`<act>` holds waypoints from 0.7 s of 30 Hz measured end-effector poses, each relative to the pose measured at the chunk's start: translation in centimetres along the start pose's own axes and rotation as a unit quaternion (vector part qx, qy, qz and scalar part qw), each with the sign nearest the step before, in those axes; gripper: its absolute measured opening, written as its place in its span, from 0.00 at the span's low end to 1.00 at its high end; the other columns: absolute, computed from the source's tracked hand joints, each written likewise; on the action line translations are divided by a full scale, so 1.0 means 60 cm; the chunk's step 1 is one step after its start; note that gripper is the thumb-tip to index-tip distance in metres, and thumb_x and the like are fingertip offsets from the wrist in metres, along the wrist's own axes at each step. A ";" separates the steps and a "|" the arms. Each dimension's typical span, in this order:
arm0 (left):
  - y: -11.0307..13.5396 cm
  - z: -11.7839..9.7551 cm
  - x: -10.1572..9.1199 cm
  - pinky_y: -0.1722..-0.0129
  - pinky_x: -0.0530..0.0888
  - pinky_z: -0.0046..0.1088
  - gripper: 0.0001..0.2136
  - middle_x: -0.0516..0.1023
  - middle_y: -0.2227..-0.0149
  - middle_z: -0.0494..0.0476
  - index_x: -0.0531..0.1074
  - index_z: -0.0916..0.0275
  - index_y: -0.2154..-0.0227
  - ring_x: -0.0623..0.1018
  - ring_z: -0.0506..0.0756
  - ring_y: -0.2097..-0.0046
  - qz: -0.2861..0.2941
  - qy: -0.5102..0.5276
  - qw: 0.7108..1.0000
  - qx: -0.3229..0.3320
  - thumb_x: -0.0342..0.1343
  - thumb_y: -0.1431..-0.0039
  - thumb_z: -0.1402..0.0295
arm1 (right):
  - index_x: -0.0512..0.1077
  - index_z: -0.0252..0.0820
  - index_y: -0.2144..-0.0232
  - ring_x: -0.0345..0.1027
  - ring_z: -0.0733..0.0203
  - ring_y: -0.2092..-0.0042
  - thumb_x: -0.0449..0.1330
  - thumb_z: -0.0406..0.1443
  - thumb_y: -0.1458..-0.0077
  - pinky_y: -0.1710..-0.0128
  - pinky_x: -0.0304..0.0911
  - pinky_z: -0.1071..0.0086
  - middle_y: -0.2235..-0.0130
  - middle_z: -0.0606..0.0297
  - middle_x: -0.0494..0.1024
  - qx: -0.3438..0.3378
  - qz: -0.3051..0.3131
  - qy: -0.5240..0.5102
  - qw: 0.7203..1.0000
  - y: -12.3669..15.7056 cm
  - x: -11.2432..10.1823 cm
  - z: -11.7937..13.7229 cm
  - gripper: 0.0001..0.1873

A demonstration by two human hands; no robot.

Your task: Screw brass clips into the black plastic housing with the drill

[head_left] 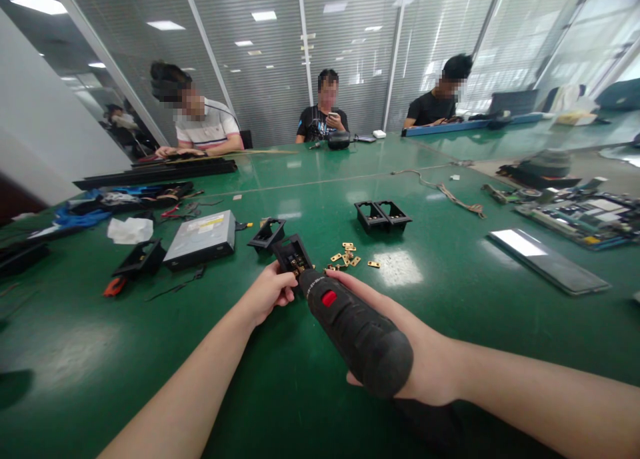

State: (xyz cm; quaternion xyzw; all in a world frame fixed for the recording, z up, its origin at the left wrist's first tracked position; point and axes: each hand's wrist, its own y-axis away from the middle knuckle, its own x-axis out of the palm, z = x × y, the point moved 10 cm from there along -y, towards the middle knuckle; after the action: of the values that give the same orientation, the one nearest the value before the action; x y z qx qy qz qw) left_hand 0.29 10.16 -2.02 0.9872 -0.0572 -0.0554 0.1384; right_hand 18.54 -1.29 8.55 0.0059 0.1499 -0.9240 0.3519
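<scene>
My right hand [425,352] is wrapped round a black cordless drill [360,332] with a red switch on top. The drill's front end points into a small black plastic housing [289,247], which my left hand [270,291] grips by its near side. Brass-coloured metal parts show inside the housing; the drill hides its tip and the exact contact. Just beyond the drill, several small brass plates [349,256] with holes lie loose on the green table [310,392]. A similar black housing [267,234] stands tilted to the left of the held one.
A double black housing [383,217] sits farther back. At left are a disc drive [203,238], another housing [143,258] and crumpled tissue [130,230]. At right lie a phone [547,259], circuit boards [590,212] and a cord [450,196]. Three people sit across the table.
</scene>
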 end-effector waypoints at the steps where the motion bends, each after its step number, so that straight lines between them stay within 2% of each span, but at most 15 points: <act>1: 0.000 0.000 -0.001 0.88 0.57 0.18 0.14 0.69 0.79 0.46 0.68 0.65 0.61 0.65 0.45 0.83 -0.002 0.000 1.000 -0.001 0.60 0.53 0.74 | 0.44 0.44 0.28 0.50 0.36 0.30 0.73 0.31 0.57 0.35 0.55 0.46 0.28 0.46 0.51 0.006 0.002 -0.001 1.000 0.000 0.001 -0.001 0.61; 10: -0.001 0.002 -0.002 0.88 0.57 0.19 0.14 0.69 0.81 0.46 0.68 0.65 0.61 0.65 0.47 0.83 0.000 -0.001 1.000 0.000 0.59 0.53 0.73 | 0.45 0.44 0.29 0.53 0.38 0.31 0.73 0.31 0.57 0.37 0.60 0.50 0.29 0.47 0.53 -0.022 -0.006 -0.015 1.000 0.001 0.000 -0.003 0.60; 15: -0.001 0.004 -0.003 0.87 0.57 0.19 0.14 0.69 0.81 0.47 0.69 0.64 0.62 0.66 0.47 0.83 -0.004 -0.010 1.000 -0.003 0.60 0.54 0.72 | 0.41 0.36 0.29 0.57 0.40 0.33 0.72 0.30 0.57 0.34 0.55 0.50 0.29 0.40 0.51 0.026 0.011 0.010 1.000 -0.003 0.005 0.004 0.62; 21: 0.001 -0.003 0.001 0.87 0.58 0.19 0.15 0.70 0.79 0.47 0.69 0.64 0.61 0.66 0.46 0.82 0.000 -0.003 1.000 0.001 0.61 0.54 0.72 | 0.41 0.40 0.28 0.62 0.40 0.36 0.72 0.30 0.56 0.36 0.57 0.49 0.30 0.42 0.56 0.030 0.011 0.012 0.999 -0.006 0.007 0.011 0.61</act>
State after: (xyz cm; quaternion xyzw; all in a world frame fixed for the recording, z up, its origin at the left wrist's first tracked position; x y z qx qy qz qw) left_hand 0.39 10.12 -1.84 0.9871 -0.0574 -0.0587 0.1375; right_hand 18.07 -1.48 9.22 0.0291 0.1267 -0.9240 0.3597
